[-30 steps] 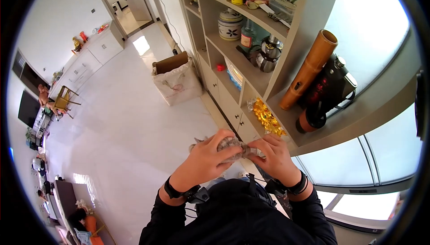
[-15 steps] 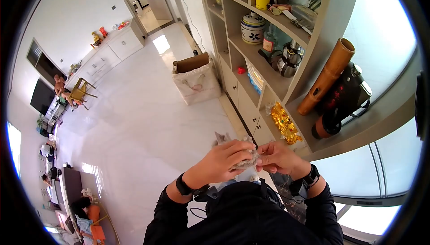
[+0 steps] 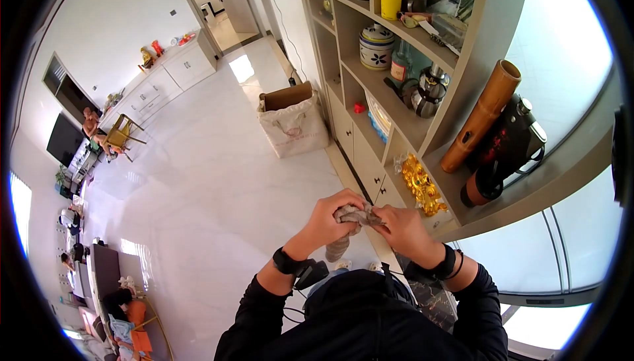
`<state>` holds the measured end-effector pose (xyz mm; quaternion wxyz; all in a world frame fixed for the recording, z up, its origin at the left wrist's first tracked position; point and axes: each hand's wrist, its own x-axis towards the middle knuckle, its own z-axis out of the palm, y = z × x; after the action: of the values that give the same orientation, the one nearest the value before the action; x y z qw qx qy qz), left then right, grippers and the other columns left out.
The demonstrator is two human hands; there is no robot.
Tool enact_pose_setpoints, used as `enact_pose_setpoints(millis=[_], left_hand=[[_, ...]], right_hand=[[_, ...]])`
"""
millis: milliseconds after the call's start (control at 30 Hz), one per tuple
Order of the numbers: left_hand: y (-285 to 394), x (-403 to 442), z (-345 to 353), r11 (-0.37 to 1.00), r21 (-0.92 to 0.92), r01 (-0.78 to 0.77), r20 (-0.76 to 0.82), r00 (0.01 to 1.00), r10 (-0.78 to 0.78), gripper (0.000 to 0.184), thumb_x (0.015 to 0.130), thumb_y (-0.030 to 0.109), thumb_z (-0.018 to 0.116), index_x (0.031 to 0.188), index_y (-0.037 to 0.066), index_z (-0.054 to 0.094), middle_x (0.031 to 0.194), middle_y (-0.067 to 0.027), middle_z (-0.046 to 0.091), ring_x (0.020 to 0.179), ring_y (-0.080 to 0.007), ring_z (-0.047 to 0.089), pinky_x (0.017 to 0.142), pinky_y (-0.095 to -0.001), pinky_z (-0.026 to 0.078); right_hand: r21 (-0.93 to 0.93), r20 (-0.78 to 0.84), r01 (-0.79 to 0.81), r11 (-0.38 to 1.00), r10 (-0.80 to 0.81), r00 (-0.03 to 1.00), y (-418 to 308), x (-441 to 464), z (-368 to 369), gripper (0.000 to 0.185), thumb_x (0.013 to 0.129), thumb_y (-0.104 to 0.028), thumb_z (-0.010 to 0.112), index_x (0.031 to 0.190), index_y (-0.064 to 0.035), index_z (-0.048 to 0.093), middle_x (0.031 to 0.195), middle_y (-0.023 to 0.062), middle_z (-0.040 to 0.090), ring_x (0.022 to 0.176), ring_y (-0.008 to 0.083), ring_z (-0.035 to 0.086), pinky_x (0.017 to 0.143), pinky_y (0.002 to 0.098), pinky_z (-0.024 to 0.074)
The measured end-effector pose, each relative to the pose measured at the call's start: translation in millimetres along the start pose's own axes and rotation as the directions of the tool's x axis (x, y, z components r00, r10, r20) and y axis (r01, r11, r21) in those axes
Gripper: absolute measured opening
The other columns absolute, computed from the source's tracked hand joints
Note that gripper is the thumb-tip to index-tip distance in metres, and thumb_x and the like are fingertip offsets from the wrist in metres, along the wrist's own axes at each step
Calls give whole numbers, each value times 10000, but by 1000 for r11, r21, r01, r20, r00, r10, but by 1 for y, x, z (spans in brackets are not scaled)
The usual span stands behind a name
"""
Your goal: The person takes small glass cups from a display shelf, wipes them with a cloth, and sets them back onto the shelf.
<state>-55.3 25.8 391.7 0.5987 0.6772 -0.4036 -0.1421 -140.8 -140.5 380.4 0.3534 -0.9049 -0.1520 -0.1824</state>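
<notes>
A crumpled grey-brown cloth (image 3: 338, 247) is held between both hands in front of my body, with one end hanging below my left hand. My left hand (image 3: 332, 219) is wrapped round its bunched upper part. On the other side, my right hand (image 3: 407, 230) pinches the cloth's right end between thumb and fingers. The two hands are close together above the floor, just left of the shelf's lower cabinets.
Shelving (image 3: 429, 133) on the right holds a bamboo tube (image 3: 481, 116), a black flask (image 3: 508, 140), a gold ornament (image 3: 422, 186) and a jar (image 3: 376, 47). A fabric bin (image 3: 294, 123) stands beside it. People (image 3: 92, 126) sit far left.
The view has shifted, so the shelf appears farther right than a second ago. My left hand has changed its hold, and part of the cloth now hangs down below it.
</notes>
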Motion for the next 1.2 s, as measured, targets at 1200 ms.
enact_pose_setpoints(millis=[1200], left_hand=[[-21, 4, 4, 560, -649, 515, 139, 804, -578, 225, 573, -87, 591, 759, -4, 497, 751, -54, 545, 693, -115, 527, 645, -234, 431]], right_hand=[[-479, 232, 548, 686, -502, 833, 17, 12, -10, 230, 677, -102, 576, 875, -4, 507, 683, 54, 469, 582, 204, 521, 441, 300, 398]])
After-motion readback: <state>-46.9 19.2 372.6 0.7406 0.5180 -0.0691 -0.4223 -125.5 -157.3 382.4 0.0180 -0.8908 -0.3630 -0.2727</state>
